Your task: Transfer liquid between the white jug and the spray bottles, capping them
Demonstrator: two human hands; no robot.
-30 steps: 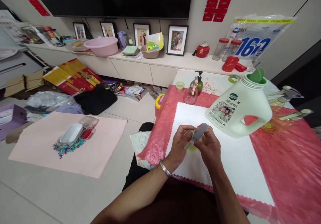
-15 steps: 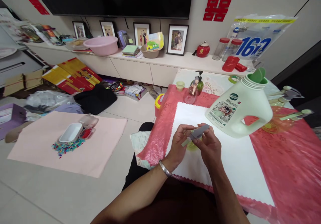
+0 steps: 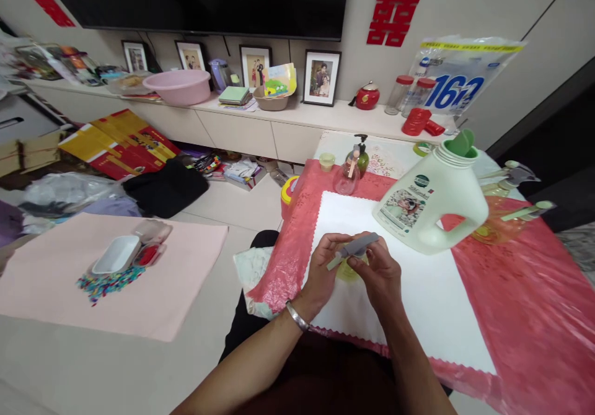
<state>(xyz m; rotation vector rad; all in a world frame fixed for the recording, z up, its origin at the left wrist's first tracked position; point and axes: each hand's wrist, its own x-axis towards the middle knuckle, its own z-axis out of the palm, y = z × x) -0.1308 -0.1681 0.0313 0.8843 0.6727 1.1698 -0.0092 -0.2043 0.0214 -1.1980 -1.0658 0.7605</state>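
Both hands are closed around a spray bottle over the white mat (image 3: pixel 418 303). Its grey trigger head (image 3: pixel 360 244) tilts up to the right, with a pale green trigger (image 3: pixel 333 261) toward my left hand. Yellowish clear plastic of the spray bottle (image 3: pixel 348 272) shows below, mostly covered by my fingers. My left hand (image 3: pixel 320 272), with a silver bangle at the wrist, wraps the left side. My right hand (image 3: pixel 381 272) grips the head from the right, thumb on its near side. A pale green jug (image 3: pixel 427 201) stands beyond, its cap (image 3: pixel 462 144) resting tilted in the mouth.
A clear pinkish spray bottle (image 3: pixel 346 179), a green pump bottle (image 3: pixel 361 161) and a small pale cup (image 3: pixel 326 161) stand at the table's back. More spray bottles (image 3: pixel 497 217) are right of the jug. Left, a pink sheet (image 3: pixel 186 279) holds a white tray (image 3: pixel 116 254) and colourful bits (image 3: pixel 109 283).
The whole view has shifted slightly, so things appear a little further left. Both hands keep their hold on the spray bottle, with hardly any change in the fingers.
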